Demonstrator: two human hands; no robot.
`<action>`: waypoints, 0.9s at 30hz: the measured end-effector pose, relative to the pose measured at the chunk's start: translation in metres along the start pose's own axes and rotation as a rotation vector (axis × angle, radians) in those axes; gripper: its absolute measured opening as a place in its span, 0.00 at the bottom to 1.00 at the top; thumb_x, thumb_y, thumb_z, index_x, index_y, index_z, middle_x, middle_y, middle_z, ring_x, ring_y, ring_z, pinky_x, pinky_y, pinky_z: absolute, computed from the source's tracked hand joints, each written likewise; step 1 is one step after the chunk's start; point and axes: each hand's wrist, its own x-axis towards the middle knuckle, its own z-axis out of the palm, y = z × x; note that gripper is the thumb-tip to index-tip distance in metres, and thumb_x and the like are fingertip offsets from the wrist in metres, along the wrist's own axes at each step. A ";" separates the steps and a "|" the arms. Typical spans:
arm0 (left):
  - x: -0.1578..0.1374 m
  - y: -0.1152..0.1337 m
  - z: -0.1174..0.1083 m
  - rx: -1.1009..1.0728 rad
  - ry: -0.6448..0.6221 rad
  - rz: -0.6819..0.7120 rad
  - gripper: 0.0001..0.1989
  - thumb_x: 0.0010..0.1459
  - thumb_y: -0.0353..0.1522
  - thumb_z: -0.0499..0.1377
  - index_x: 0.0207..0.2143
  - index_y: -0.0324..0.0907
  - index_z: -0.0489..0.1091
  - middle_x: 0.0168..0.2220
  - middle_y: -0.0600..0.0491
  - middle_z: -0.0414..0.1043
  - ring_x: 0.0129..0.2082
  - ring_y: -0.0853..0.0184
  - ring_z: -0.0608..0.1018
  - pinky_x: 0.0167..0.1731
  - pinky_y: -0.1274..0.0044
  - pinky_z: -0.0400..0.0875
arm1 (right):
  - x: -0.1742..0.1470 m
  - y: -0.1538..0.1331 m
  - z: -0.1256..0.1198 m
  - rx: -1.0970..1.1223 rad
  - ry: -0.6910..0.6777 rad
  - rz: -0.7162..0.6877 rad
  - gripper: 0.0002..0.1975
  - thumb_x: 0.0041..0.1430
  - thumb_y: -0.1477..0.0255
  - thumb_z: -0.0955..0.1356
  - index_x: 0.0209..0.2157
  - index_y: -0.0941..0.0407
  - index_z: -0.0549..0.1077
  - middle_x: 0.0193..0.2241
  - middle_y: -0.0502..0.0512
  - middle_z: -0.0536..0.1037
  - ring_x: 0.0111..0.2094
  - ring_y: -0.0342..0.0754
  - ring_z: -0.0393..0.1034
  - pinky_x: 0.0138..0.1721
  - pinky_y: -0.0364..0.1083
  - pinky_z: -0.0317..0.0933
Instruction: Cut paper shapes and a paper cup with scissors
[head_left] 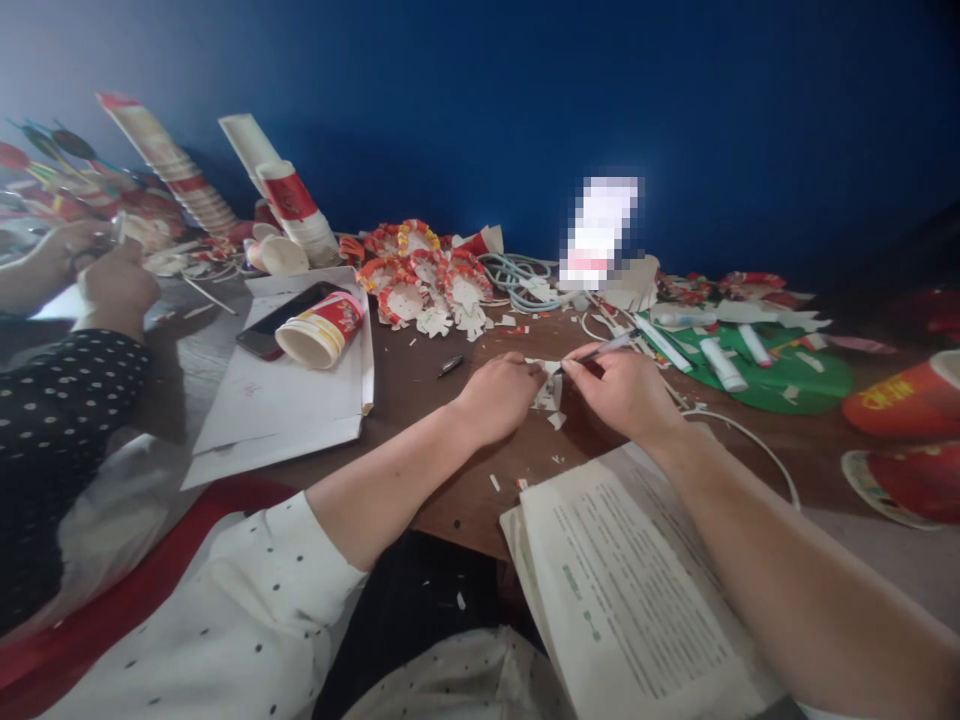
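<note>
"How many hands are at work here?"

"My two, plus a neighbour's hands off to the left. My right hand is closed around one pen. My left hand has its fingers curled at the edge of one small white paper; whether it pinches or only presses, I can't tell."

"And what else can you count?"

"One black pen cap on the brown worktop, one dark phone, one green disc with at least three white tubes on or beside it, and two cups at the right: an orange cup and a red cup. The red and white paper cut-outs are too heaped to count."

"Where is your paper, and how does it look?"

"On the worktop between my hands, beyond the printed pages. It's pale, with an uneven outline and a narrow lower part; my fingers cover some of it. The pen's dark tip is right by its upper edge, and its other end is light grey. Small white scraps lie just in front."
</note>
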 end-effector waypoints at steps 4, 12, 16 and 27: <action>0.000 0.001 -0.002 0.008 -0.008 -0.002 0.18 0.63 0.25 0.49 0.53 0.36 0.69 0.49 0.44 0.74 0.48 0.61 0.73 0.48 0.72 0.68 | 0.000 0.000 0.000 -0.014 -0.006 -0.007 0.08 0.58 0.71 0.67 0.32 0.57 0.79 0.33 0.56 0.83 0.34 0.52 0.77 0.39 0.46 0.66; 0.000 0.001 -0.001 0.017 0.001 0.002 0.17 0.64 0.27 0.49 0.53 0.36 0.69 0.49 0.44 0.74 0.47 0.62 0.73 0.47 0.73 0.68 | 0.000 -0.001 0.000 -0.029 -0.002 -0.009 0.07 0.58 0.71 0.67 0.32 0.57 0.79 0.32 0.56 0.82 0.34 0.52 0.77 0.38 0.46 0.66; 0.000 0.001 0.000 0.027 0.009 0.001 0.18 0.64 0.27 0.49 0.53 0.37 0.68 0.50 0.44 0.73 0.48 0.62 0.73 0.47 0.73 0.68 | 0.000 0.000 0.001 -0.030 0.001 -0.019 0.07 0.58 0.71 0.67 0.32 0.56 0.79 0.33 0.56 0.83 0.35 0.52 0.77 0.39 0.46 0.66; -0.001 0.006 -0.006 0.034 -0.047 -0.039 0.18 0.65 0.27 0.48 0.55 0.38 0.67 0.55 0.44 0.70 0.51 0.61 0.72 0.47 0.74 0.68 | -0.001 -0.002 -0.001 -0.033 0.003 -0.020 0.07 0.58 0.72 0.67 0.31 0.56 0.79 0.33 0.55 0.83 0.34 0.51 0.77 0.38 0.46 0.66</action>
